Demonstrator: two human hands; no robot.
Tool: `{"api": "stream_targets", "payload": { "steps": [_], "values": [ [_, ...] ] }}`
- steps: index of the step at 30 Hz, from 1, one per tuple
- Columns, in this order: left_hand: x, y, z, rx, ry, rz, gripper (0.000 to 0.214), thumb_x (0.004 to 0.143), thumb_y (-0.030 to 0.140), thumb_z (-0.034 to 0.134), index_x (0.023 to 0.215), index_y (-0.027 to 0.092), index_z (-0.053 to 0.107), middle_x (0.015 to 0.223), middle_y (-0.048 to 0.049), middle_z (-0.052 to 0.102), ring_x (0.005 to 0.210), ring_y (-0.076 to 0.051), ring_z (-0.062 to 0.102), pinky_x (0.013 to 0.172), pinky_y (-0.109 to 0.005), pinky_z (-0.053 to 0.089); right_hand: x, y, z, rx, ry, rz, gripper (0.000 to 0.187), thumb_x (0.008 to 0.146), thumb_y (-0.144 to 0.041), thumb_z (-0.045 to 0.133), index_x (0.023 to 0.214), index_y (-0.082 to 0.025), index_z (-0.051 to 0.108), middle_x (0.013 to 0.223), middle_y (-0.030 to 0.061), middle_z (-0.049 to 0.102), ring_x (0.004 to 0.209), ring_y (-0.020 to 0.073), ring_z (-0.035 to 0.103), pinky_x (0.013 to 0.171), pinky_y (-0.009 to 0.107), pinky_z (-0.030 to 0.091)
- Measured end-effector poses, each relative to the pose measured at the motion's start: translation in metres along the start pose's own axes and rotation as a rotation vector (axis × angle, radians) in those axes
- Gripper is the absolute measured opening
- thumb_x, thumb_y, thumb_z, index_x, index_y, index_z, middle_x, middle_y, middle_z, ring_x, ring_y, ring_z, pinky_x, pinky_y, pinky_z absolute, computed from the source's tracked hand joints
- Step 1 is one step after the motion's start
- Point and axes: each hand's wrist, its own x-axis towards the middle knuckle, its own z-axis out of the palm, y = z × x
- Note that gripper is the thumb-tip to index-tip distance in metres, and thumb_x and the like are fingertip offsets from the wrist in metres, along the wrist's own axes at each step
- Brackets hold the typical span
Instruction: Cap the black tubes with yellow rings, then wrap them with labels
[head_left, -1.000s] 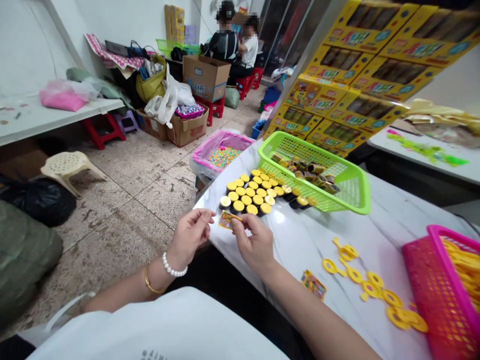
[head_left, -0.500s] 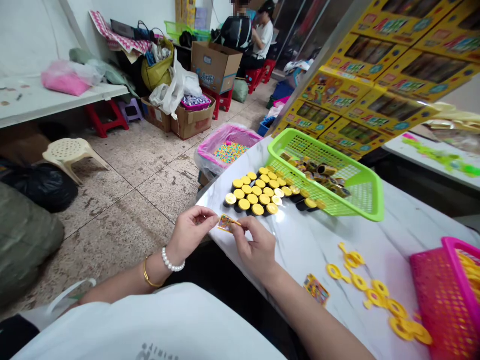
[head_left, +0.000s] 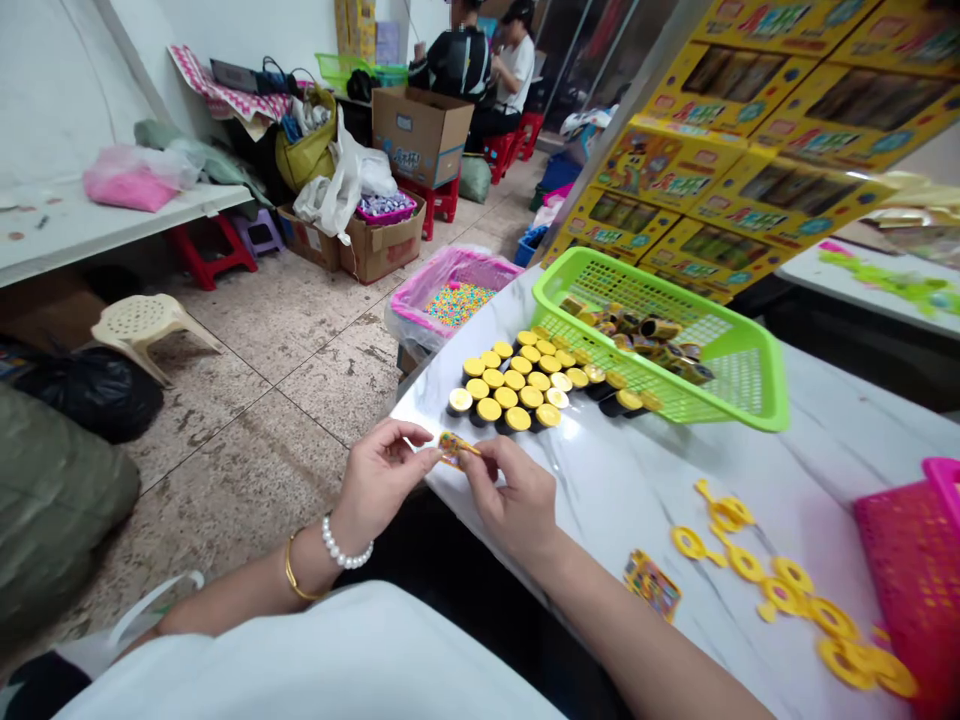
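Note:
Between my hands, at the near edge of the table, is a small colourful printed label point(head_left: 452, 449) with yellow edges. It looks bent, with part of it behind my fingers. My left hand point(head_left: 384, 482) pinches its left end between thumb and finger. On the other side, my right hand point(head_left: 516, 500) grips the right end. Just beyond them stand several black tubs with yellow caps point(head_left: 514, 380), grouped together. A stack of similar printed labels point(head_left: 654, 585) lies beside my right forearm. Yellow plastic ring pieces point(head_left: 781, 596) are scattered farther right.
A green basket point(head_left: 750, 395) holds small printed cylinders. At the right is a pink basket point(head_left: 900, 560). Yellow boxes point(head_left: 675, 170) are stacked behind. A lined pink bin point(head_left: 420, 300) of colourful beads stands past the table edge. Two people point(head_left: 454, 65) sit in the background.
The label appears more curled between my fingers. My hands keep nearly the same place, while the view has shifted slightly, moving the right-hand baskets and rings rightward.

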Motion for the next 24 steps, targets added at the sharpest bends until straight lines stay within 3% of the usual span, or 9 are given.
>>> {"api": "stream_targets", "payload": {
  "steps": [4, 9, 13, 19, 24],
  "values": [
    [-0.002, -0.005, 0.001, 0.066, -0.045, 0.069, 0.016, 0.073, 0.028, 0.080, 0.079, 0.015, 0.075, 0.082, -0.0050, 0.068, 0.068, -0.011, 0.057, 0.063, -0.023, 0.047, 0.000, 0.001, 0.001, 0.029, 0.013, -0.020, 0.018, 0.093, -0.023, 0.060, 0.075, -0.021, 0.061, 0.059, -0.0017, 0.058, 0.050, 0.0105, 0.052, 0.051, 0.023, 0.041],
    [-0.003, -0.010, 0.001, -0.006, 0.024, 0.032, 0.021, 0.069, 0.026, 0.082, 0.085, 0.016, 0.073, 0.078, -0.0019, 0.065, 0.062, -0.009, 0.052, 0.061, -0.022, 0.046, -0.003, 0.004, 0.004, 0.036, 0.004, -0.009, 0.018, 0.093, -0.023, 0.060, 0.075, -0.021, 0.061, 0.059, -0.0016, 0.057, 0.051, 0.0111, 0.052, 0.051, 0.024, 0.041],
    [-0.002, -0.011, -0.001, 0.044, -0.069, 0.080, 0.013, 0.073, 0.026, 0.080, 0.077, 0.016, 0.072, 0.082, -0.0041, 0.066, 0.070, -0.012, 0.056, 0.064, -0.023, 0.047, -0.004, 0.005, 0.006, 0.039, -0.039, -0.052, 0.017, 0.093, -0.023, 0.059, 0.077, -0.021, 0.062, 0.061, -0.0012, 0.059, 0.051, 0.0111, 0.054, 0.051, 0.024, 0.043],
    [0.003, -0.014, -0.003, -0.062, -0.026, -0.048, 0.025, 0.069, 0.029, 0.083, 0.086, 0.016, 0.071, 0.077, -0.0012, 0.065, 0.064, -0.010, 0.054, 0.061, -0.022, 0.046, -0.003, 0.005, 0.004, 0.032, -0.014, -0.081, 0.017, 0.094, -0.021, 0.057, 0.078, -0.022, 0.061, 0.062, -0.0008, 0.060, 0.052, 0.0117, 0.055, 0.052, 0.024, 0.044],
    [0.001, -0.013, -0.002, 0.027, -0.103, 0.015, 0.016, 0.072, 0.028, 0.081, 0.072, 0.015, 0.071, 0.073, -0.0016, 0.063, 0.067, -0.012, 0.056, 0.064, -0.024, 0.046, -0.005, 0.007, 0.006, 0.019, -0.014, -0.090, 0.016, 0.094, -0.021, 0.057, 0.078, -0.021, 0.060, 0.062, -0.0006, 0.060, 0.051, 0.0113, 0.054, 0.051, 0.024, 0.042]
  ]
}}
